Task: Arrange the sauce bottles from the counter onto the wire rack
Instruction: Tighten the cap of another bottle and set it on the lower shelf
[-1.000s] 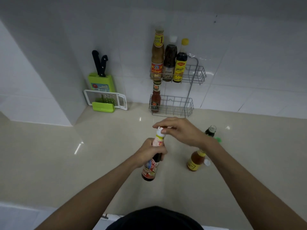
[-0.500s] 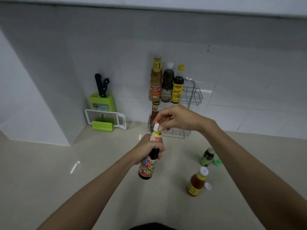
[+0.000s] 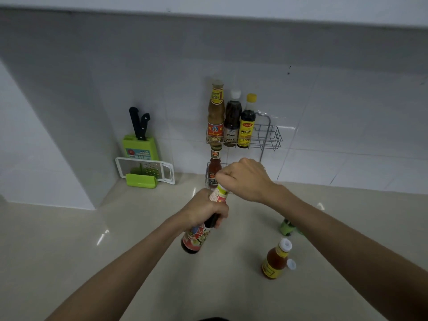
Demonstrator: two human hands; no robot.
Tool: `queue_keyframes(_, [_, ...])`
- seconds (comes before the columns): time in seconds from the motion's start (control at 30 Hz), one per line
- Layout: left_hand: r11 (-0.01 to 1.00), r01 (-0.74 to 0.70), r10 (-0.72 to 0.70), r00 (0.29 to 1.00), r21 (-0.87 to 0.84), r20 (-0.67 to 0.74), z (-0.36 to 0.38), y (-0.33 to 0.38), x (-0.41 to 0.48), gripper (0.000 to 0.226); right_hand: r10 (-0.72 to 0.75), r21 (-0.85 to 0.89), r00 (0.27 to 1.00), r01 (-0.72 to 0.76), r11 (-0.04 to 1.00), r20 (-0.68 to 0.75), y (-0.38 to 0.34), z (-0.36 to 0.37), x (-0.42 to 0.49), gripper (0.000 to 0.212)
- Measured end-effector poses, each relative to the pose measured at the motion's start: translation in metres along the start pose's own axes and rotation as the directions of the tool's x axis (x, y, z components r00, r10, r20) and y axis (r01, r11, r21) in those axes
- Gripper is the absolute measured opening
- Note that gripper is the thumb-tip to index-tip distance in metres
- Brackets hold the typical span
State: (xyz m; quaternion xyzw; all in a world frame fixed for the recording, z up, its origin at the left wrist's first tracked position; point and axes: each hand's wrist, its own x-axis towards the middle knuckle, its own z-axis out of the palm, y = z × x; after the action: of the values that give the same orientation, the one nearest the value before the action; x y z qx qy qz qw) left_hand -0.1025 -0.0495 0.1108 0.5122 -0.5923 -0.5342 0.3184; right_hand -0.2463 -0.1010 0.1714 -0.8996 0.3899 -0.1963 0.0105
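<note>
While your left hand (image 3: 203,210) is clamping the dark sauce bottle (image 3: 196,237) mid-body, your right hand (image 3: 245,179) is pinching its cap; its neck is pointing toward twelve o'clock, at the wire rack (image 3: 268,137).

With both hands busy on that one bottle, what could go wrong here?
1. The left hand holds the dark sauce bottle tilted in the air while the right hand covers its cap; if the cap is loose, sauce may spill.
2. The orange sauce bottle stands just under the right forearm and could be knocked over.
3. The wire rack is crowded on its left side, so a careless placement may jostle those bottles.
</note>
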Motion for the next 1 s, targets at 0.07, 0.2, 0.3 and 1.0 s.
queue_keyframes(0.07, [0.993,0.037,-0.003,0.959,0.114,-0.284,0.008,-0.008,0.002,0.012,0.218,-0.043,0.975,-0.217,0.975,0.030,-0.003,0.011,0.003,0.049])
queue_keyframes(0.2, [0.998,-0.002,0.010,0.992,-0.061,0.129,-0.004,-0.007,-0.005,0.008,-0.093,-0.037,0.995,0.095,0.995,0.037,-0.005,0.003,-0.004,0.058])
queue_keyframes(0.3, [0.992,-0.013,0.063,0.909,-0.122,0.413,-0.008,0.001,-0.012,0.008,-0.494,-0.175,0.866,0.500,0.848,0.078,-0.005,-0.017,-0.003,0.050])
queue_keyframes(1.0, [1.000,-0.023,0.021,0.989,-0.015,-0.149,-0.009,-0.012,-0.003,0.043,0.232,0.396,0.968,-0.251,0.883,0.097,-0.013,-0.007,0.026,0.025])
